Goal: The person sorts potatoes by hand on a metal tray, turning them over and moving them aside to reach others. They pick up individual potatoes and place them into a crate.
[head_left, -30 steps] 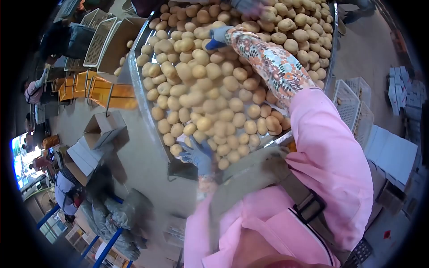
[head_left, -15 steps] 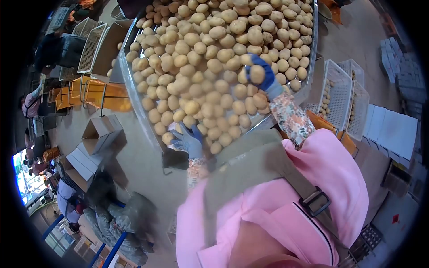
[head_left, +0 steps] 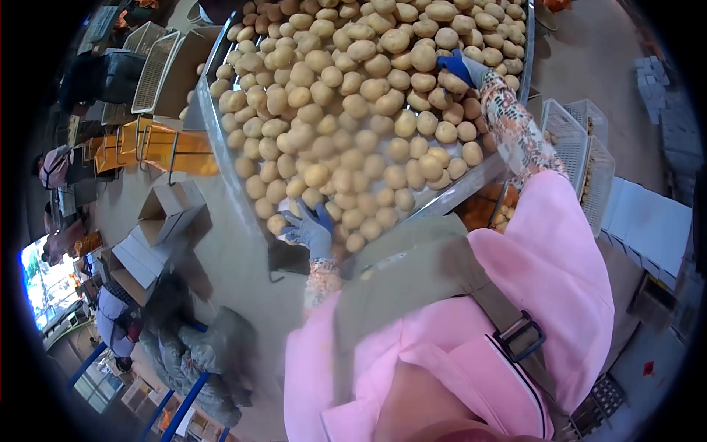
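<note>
My left hand point(head_left: 309, 230), in a grey glove with blue on it, lies at the near left corner of a metal-edged table point(head_left: 234, 193). Its fingers are spread beside a potato point(head_left: 277, 224), and it grips nothing that I can see. Heaped potatoes point(head_left: 317, 92) cover much of the tabletop. Farther out, at the right side of the heap, my right hand point(head_left: 464, 68) in a blue and grey glove reaches over potatoes with its fingers stretched out. One potato point(head_left: 454, 83) lies right under those fingers; part of it is hidden.
White plastic crates point(head_left: 565, 144) stand on the right beside white boxes point(head_left: 648, 228). Open cardboard boxes point(head_left: 169, 210) sit on the floor to the left. An orange sheet point(head_left: 177, 151) hangs beyond them. Other people point(head_left: 110, 81) are at the far left.
My right hand has moved away and to the right, and the potato it held is out of it. Several potatoes now lie at the near right edge. My left hand stays in place.
</note>
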A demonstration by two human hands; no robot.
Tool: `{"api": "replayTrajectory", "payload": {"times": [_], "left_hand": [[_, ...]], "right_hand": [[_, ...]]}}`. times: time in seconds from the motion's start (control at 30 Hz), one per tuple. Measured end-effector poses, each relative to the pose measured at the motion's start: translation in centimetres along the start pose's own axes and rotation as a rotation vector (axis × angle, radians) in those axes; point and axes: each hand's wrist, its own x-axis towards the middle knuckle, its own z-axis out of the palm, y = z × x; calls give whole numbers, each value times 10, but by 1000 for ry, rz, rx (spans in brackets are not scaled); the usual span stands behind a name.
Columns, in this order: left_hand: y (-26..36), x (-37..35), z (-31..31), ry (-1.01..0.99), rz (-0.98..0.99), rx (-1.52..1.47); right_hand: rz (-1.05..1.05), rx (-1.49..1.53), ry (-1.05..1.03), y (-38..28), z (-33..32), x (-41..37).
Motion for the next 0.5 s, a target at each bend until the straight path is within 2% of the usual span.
{"api": "replayTrajectory", "payload": {"times": [0.03,0.1,0.17,0.23,0.3,0.43,0.47,0.5], "left_hand": [[-1,0,0,1,-4,12],[0,0,-2,6,15,-18],[5,1,-5,-45,-19,15],[4,1,-7,-76,-42,-8],[3,1,-6,-85,-45,-6],[-1,3,1,-94,-65,16],[-5,3,5,-60,-24,-7],[-9,3,6,-28,21,-29]], "right_hand": [[24,97,-84,12,0,8],[645,562,288,-2,13,15],[591,-54,-68,-15,-4,2],[614,-103,-69,-22,13,-15],[589,77,158,-30,20,-31],[456,227,265,-26,31,-45],[505,390,179,-38,15,-50],[454,685,89,-50,-15,-68]]}}
